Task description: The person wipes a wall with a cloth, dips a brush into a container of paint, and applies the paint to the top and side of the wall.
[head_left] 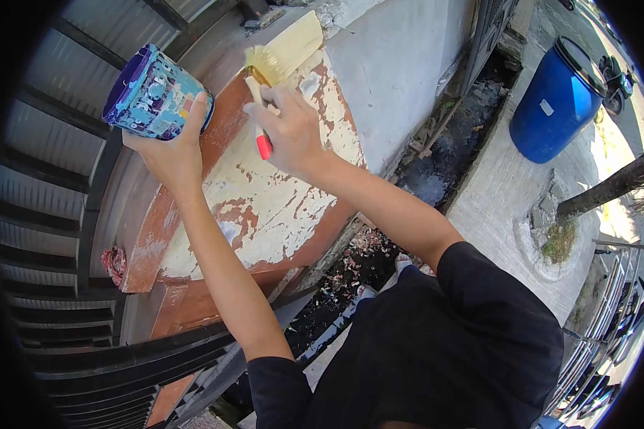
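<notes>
My left hand [172,154] is wrapped round the lower part of a paint-spattered can [154,93], which is tilted with its purple rim to the upper left. What is inside the can does not show. In my right hand [292,136] is a paintbrush [255,89] with a pale handle and a red end. Its bristles rest against the wall [254,193], at the edge of a fresh cream-coloured patch [300,46]. Below that patch the wall surface is worn, with flaking cream paint over reddish brown.
Dark metal railings [43,222] run along the left. A crumpled red cloth [113,263] lies at the wall's lower left corner. A dirty gutter [465,129] runs beside the wall. Across it stand a blue drum [557,100], a tree trunk [608,186] and a motorcycle [615,86].
</notes>
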### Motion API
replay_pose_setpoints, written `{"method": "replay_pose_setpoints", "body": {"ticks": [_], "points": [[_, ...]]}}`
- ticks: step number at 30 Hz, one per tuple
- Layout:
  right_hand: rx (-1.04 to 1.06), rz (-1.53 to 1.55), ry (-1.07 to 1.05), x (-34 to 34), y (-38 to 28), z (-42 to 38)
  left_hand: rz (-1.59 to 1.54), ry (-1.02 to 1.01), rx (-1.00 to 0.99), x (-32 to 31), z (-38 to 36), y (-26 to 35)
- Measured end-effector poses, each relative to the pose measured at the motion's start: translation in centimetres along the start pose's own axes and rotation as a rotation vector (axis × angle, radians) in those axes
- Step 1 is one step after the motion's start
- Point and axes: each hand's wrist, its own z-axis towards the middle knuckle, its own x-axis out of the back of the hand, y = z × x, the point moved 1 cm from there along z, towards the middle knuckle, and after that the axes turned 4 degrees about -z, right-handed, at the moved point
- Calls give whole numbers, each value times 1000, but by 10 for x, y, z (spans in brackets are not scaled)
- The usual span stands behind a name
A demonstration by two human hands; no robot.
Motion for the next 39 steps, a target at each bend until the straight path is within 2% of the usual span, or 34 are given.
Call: {"method": "replay_pose_setpoints", "body": {"ticks": [4,6,8,10,13,16,19,21,24,26,28,32,35,39], "points": [[30,211,-37,15,-28,-19,-37,-1,-10,0,-1,4],[-4,162,75,35,-15,-13,-40,-1,-14,0,0,5],[-38,-17,163,40,19,2,-36,4,-9,1,-2,4],[-66,-158,171,35,58,15,-58,-15,-2,1,-1,3],[-42,-214,114,20,85,21,-37,-15,15,2,-1,6],[25,-160,79,0,65,1,-42,-21,22,2,-1,9],[52,-39,18,11,24,-24,-42,-16,22,0,0,4],[122,199,-28,19,9,-33,-41,-8,7,-1,-2,1],[46,72,77,38,21,-24,-62,5,-18,-1,-1,5],[12,27,139,39,50,-8,-25,-16,36,1,-2,8],[-31,-190,170,31,77,7,-20,-8,30,1,-2,8],[3,-198,150,6,73,10,-15,-18,47,3,-4,12],[78,51,34,10,36,-13,-16,-4,28,1,-2,6],[126,-80,90,31,55,-19,-27,-17,42,3,-3,12]]}}
